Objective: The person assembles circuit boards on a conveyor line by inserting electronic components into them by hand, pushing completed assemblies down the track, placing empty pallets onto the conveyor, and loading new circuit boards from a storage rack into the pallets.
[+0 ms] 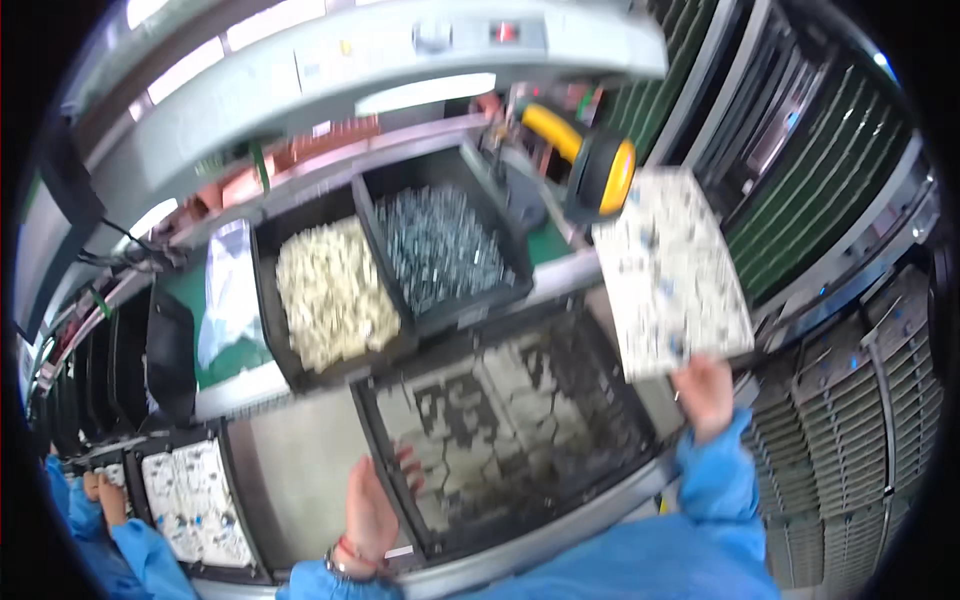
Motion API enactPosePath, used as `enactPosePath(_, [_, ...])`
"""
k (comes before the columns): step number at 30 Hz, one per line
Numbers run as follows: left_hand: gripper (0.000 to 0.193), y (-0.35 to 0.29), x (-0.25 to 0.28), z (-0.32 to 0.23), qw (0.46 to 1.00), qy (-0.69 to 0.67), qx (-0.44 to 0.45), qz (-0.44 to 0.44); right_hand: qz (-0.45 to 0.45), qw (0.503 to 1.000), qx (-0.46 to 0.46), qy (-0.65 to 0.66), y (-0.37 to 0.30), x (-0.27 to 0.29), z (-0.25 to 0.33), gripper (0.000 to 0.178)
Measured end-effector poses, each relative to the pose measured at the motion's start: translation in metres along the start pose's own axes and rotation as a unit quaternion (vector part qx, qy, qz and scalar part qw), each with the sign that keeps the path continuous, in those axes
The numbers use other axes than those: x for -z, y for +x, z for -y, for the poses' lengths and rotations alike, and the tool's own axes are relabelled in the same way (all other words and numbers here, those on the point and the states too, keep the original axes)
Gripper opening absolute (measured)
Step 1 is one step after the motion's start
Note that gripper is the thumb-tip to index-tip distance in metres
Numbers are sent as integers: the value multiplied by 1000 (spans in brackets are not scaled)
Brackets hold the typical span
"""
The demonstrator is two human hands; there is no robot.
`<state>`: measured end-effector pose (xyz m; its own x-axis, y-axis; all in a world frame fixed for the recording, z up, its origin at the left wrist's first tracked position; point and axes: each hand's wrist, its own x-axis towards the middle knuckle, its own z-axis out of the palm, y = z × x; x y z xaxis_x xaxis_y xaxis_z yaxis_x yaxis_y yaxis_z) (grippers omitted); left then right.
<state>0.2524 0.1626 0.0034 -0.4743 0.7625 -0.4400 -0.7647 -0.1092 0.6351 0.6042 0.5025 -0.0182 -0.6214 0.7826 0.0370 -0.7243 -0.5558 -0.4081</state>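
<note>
In my right hand is a white panel dotted with small dark and blue parts, probably a circuit board. My fingers pinch its near edge, and it is raised and tilted at the right. My left hand is at the left side bar of a black-framed tray; its thumb and fingers are apart on either side of the bar. Whether it presses on the bar is hard to tell. Grey plates with irregular dark cut-outs fill the tray.
Behind the tray stand black bins of cream parts and dark blue-grey parts. A yellow-and-black device hangs near the panel. More white panels lie at left, beside a co-worker's hands. Slatted racks stand right.
</note>
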Motion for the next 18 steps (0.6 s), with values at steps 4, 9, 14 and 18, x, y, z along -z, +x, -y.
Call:
enactPosePath(4, [40, 1, 14, 9, 1000, 4, 27, 5, -131, 937, 277, -165, -47, -100, -30, 58])
enactPosePath(9, [38, 18, 28, 12, 1000, 5, 18, 15, -154, 764, 498, -381, -67, -148, 0, 43])
enactPosePath(14, [32, 23, 30, 15, 999, -16, 2, 29, -57, 715, 609, -340, -46, -242, 35, 39])
enactPosePath(18, [30, 21, 36, 10, 999, -15, -9, 44, -16, 642, 686, -343, -3, -305, 76, 32])
